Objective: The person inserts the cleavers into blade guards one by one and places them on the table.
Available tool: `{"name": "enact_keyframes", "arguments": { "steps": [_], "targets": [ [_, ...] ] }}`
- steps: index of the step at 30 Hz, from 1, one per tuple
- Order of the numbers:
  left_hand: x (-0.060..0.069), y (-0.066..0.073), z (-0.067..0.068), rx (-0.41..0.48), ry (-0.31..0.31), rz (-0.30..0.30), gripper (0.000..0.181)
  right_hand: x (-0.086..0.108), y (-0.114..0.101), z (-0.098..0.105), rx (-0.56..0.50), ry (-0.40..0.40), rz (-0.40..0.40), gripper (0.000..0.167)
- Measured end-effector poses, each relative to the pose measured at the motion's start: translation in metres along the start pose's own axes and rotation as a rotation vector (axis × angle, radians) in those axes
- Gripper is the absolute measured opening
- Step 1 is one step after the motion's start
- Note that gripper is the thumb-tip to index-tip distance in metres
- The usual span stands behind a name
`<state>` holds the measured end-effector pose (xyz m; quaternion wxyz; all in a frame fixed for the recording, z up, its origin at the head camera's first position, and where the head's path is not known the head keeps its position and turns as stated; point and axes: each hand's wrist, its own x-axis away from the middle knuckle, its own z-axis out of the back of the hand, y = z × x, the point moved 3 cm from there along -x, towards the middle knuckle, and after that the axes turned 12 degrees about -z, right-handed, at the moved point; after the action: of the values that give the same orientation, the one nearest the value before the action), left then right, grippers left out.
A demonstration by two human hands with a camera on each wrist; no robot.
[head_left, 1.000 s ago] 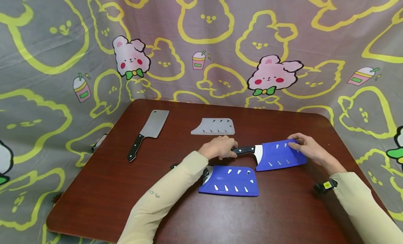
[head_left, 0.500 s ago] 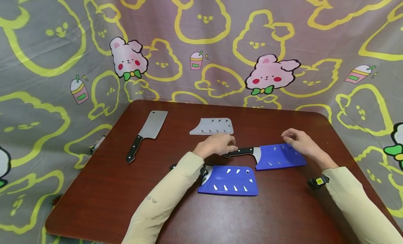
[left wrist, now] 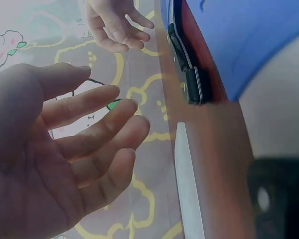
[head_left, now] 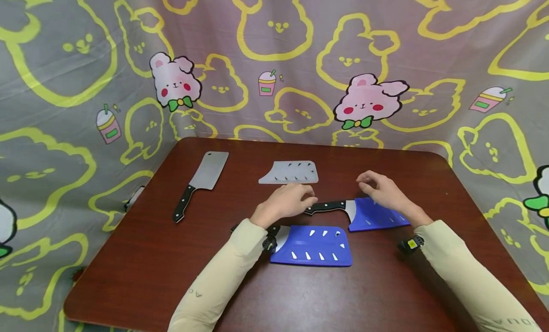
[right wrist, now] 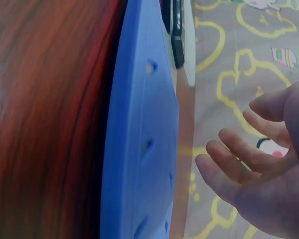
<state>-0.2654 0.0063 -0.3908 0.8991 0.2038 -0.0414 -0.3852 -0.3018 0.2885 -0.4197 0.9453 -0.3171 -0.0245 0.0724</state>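
Note:
My left hand (head_left: 286,201) hovers with loosely bent fingers near the black handle (head_left: 328,206) of a cleaver whose blade sits in a blue slotted sheath (head_left: 377,215). Above that sheath is my right hand (head_left: 383,191), its fingers relaxed and holding nothing. The right wrist view shows the hand (right wrist: 259,164) apart from the sheath (right wrist: 144,149). Closer to me lies a second cleaver in a blue sheath (head_left: 313,246); its handle is partly hidden by my left wrist. A whitish slotted sheath (head_left: 289,172) lies flat behind my left hand.
On the left of the brown table (head_left: 128,256) lies an unsheathed cleaver (head_left: 210,170) with a black riveted handle, blade pointing away. A patterned curtain (head_left: 300,60) hangs around the table's back and sides.
Both hands have let go of the sheathed cleaver, which now lies on the table. The right hand has lifted and moved left; the left hand has drawn slightly left off the handle.

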Motion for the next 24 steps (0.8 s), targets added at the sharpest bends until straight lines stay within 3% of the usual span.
{"name": "enact_keyframes", "arguments": {
  "steps": [9, 19, 24],
  "targets": [
    [0.026, -0.009, 0.012, -0.045, 0.096, 0.003, 0.024, -0.006, -0.023, -0.018, 0.02, -0.014, 0.049, 0.025],
    [0.054, -0.022, 0.022, -0.113, 0.15, 0.034, 0.022, -0.017, -0.042, -0.033, -0.005, -0.045, 0.092, 0.027],
    [0.07, -0.039, 0.03, -0.106, 0.141, 0.069, 0.023, -0.028, -0.047, -0.038, 0.012, -0.049, 0.11, 0.027]
  ]
}}
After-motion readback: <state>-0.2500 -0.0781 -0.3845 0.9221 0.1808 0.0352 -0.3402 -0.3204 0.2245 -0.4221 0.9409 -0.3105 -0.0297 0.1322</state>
